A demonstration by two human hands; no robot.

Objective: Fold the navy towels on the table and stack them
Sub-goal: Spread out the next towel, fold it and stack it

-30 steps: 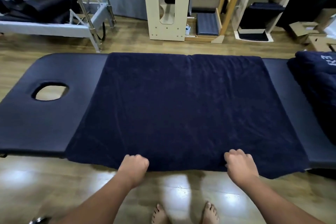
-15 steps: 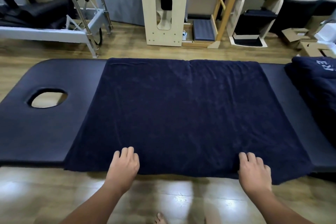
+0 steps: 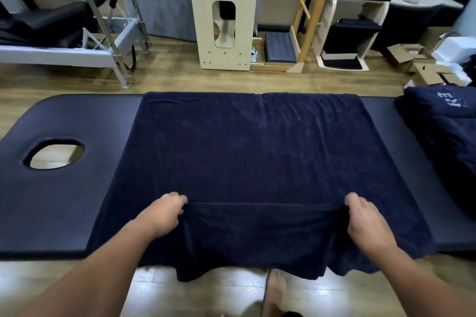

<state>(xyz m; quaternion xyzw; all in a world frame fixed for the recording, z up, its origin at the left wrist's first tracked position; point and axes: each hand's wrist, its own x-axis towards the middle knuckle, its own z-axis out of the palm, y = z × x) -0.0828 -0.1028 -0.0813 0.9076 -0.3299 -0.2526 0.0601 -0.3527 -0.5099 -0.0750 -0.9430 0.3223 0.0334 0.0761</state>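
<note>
A large navy towel (image 3: 252, 152) lies spread across the middle of the dark massage table (image 3: 64, 203), its near part hanging over the front edge. My left hand (image 3: 164, 213) pinches the cloth left of centre. To the right of centre my right hand (image 3: 365, 221) pinches it too. Between the two hands the towel is drawn up into a taut straight ridge. More navy towels (image 3: 443, 136) lie in a pile on the table's right end.
The table has an oval face hole (image 3: 55, 154) near its left end. Behind it stand a metal-framed bench (image 3: 77, 51), a wooden arched unit (image 3: 224, 15), a wooden ladder (image 3: 309, 8), a white shelf unit (image 3: 358, 20) and cardboard boxes (image 3: 422, 64). Bare feet (image 3: 275, 293) show on the wooden floor.
Both hands moved forward from the towel's near edge onto the cloth and pinched it, raising a taut ridge between them. The near part of the towel now hangs lower over the table edge.
</note>
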